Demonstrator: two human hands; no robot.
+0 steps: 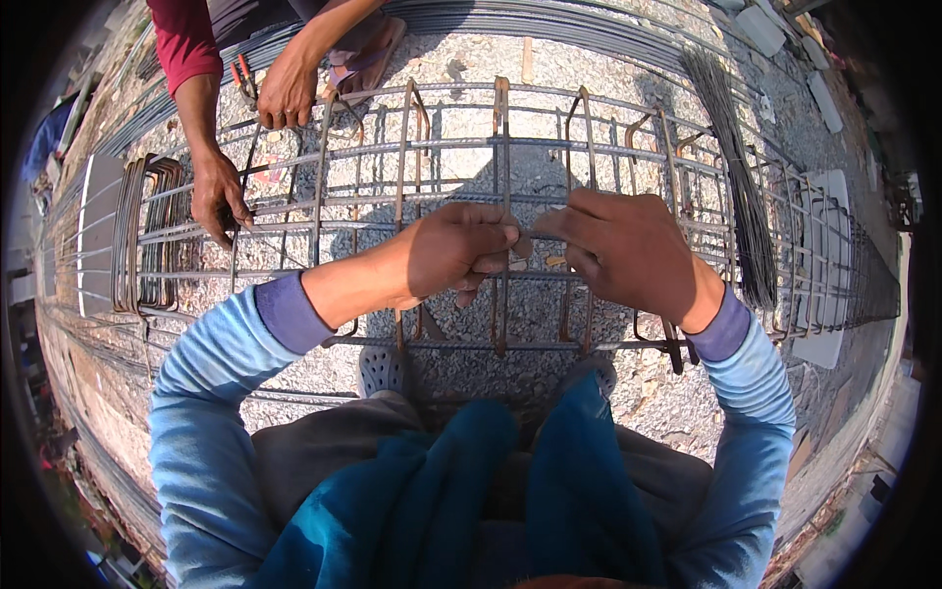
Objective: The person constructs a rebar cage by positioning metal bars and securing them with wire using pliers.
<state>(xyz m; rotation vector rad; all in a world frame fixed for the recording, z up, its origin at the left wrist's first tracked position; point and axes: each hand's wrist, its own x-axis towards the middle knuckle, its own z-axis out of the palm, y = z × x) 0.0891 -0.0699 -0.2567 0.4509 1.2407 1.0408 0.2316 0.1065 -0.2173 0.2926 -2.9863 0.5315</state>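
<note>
A rebar cage (451, 145) of long steel bars and square stirrups lies across the gravel in front of me. Above its middle, my left hand (446, 253) is closed in a pinch beside an upright stirrup (504, 177). Facing it from the other side of that stirrup, my right hand (633, 250) has its fingers drawn together, their tips close to the left ones. Whatever sits between the fingertips is too small or hidden to make out. A bundle of thin dark wire (731, 162) rests over the cage to the right of my right hand.
Across the cage, another person's hands (287, 90) touch its left part; red-handled pliers (242, 79) lie close by. Stacked stirrups (147, 236) stand at the left end by a pale board (96, 236). Long loose bars (549, 25) run along the far side.
</note>
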